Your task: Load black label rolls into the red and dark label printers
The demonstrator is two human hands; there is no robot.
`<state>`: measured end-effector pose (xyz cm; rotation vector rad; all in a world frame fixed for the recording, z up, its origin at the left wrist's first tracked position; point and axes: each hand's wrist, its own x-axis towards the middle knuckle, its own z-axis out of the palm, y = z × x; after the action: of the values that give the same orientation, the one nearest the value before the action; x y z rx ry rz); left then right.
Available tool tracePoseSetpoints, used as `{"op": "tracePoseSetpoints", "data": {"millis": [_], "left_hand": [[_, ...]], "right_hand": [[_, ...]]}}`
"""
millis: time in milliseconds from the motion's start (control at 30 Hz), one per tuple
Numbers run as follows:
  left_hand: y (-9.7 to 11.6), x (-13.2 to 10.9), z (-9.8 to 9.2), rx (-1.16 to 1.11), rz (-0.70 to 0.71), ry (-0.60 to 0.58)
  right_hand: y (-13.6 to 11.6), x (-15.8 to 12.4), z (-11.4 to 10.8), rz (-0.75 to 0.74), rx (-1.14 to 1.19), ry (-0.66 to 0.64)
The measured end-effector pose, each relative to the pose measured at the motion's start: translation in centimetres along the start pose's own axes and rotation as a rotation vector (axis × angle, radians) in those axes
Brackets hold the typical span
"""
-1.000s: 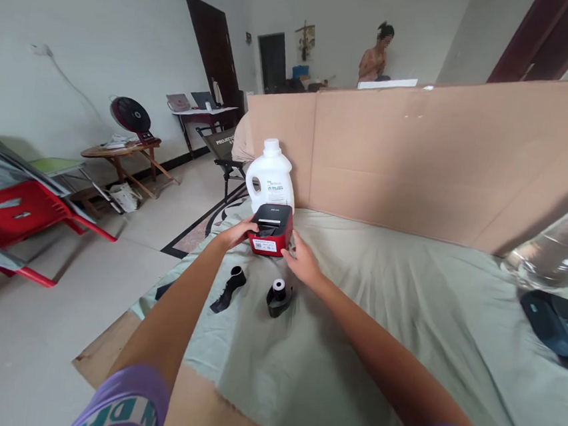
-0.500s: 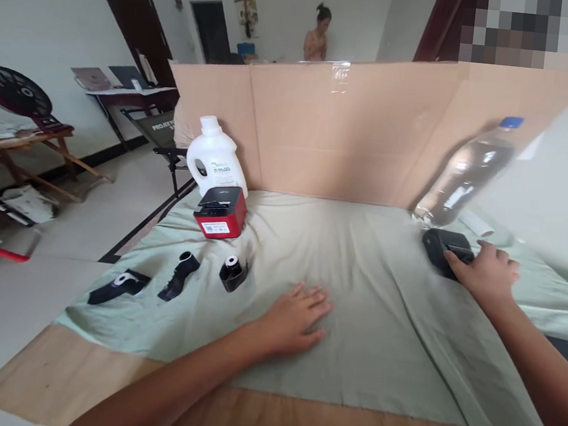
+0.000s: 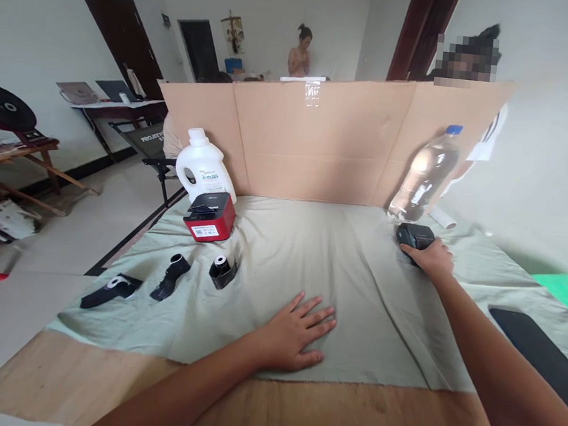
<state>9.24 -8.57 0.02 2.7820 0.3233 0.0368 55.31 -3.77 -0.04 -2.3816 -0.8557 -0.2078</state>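
Left hand [image 3: 296,335] off the red printer [image 3: 212,218], spread wide, empty, flat on the cloth [image 3: 280,256]; right hand [image 3: 433,259], there too 1 second ago, now clasps the black device [image 3: 414,234] by the bottle [image 3: 427,176]!

Pale wall [image 3: 546,151], dark door [image 3: 112,17], grey floor [image 3: 73,236]

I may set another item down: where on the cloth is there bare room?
The widest bare patch of cloth lies ahead of the left hand, bordered by the cardboard, the red box and the black device at the right hand. Smaller: between left hand and right forearm. Crowded: left, with white jug, box and three black rolls; right, bottle behind device.
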Motion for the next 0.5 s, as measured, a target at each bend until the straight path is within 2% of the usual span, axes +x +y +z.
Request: {"op": "tracePoseSetpoints", "data": {"millis": [100,200,333,433,500], "left_hand": [[0.4,-0.2,0.1,-0.008,0.031,0.005],[0.7,-0.5,0.2,-0.014,0.042,0.019],[0.7,-0.6,0.2,-0.022,0.045,0.041],[0.6,-0.5,0.3,-0.023,0.053,0.056],[0.6,-0.5,0.5,-0.013,0.06,0.062]], "right_hand": [[-1.6,-1.9,-0.1,0.116,0.032,-0.003],[-4.9,-6.1,-0.4,-0.034,0.063,0.02],[-11.8,-13.5,-0.3,-0.179,0.132,-0.075],[-17.2,-18.2,0.3,-0.215,0.168,-0.131],[-19.9,-20.3,0.6,-0.211,0.188,-0.149]]}}
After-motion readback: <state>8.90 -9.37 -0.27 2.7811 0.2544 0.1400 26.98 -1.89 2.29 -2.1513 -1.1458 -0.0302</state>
